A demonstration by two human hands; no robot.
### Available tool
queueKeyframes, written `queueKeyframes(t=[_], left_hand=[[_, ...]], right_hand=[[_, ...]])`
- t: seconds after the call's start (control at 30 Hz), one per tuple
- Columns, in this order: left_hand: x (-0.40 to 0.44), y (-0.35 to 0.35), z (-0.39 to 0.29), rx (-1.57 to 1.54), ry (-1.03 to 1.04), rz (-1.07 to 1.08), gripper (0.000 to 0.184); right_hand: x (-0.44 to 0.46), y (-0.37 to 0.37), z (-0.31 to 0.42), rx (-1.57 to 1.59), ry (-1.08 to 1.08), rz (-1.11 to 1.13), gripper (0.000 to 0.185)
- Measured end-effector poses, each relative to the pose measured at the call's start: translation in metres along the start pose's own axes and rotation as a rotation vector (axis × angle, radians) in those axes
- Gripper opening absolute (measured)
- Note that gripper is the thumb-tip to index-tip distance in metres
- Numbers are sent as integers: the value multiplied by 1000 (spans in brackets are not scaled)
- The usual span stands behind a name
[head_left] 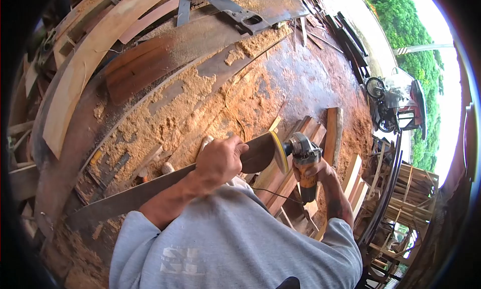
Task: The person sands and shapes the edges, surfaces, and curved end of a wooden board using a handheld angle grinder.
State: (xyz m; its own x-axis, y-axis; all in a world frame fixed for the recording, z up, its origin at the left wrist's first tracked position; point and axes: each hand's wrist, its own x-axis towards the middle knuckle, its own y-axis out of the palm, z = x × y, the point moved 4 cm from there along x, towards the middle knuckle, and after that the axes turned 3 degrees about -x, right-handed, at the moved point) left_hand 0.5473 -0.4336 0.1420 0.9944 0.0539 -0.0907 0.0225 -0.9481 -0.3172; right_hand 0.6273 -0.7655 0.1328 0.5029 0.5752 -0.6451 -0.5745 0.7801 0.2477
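A long dark board (135, 191) with a rounded end runs across in front of my chest. My left hand (219, 160) is closed around its upper edge near the rounded end. Farther right, my right hand (314, 171) is wrapped round the yellow and black body of an angle grinder (306, 153). The grinder's yellow-edged disc (279, 152) stands on edge against or very close to the board's rounded end; contact cannot be made out. A dark cord (273, 192) runs near the grinder's lower end.
A sawdust-covered workbench (165, 96) holds a handsaw (245, 19) and planks. Stacked timber (280, 186) lies below the grinder, beside an upright wooden post (332, 133). Sawdust covers the ground. A parked motorcycle with a sidecar (398, 106) stands at the right.
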Motion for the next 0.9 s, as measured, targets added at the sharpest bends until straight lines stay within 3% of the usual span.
queueKeyframes(t=[0.23, 0.57, 0.8, 0.9], left_hand=[[16, -20, -6, -64, -11, -27, 19], [26, -28, -10, -5, 77, -105, 23], [31, -38, -19, 20, 59, 8, 27], [39, -37, -9, -110, -48, 211, 28]], right_hand=[[1, 28, -44, 173, -126, -55, 59], [17, 98, -78, 335, -483, -173, 58], [4, 135, -101, 390, -502, -389, 54], [5, 139, -119, 444, -607, -477, 47]])
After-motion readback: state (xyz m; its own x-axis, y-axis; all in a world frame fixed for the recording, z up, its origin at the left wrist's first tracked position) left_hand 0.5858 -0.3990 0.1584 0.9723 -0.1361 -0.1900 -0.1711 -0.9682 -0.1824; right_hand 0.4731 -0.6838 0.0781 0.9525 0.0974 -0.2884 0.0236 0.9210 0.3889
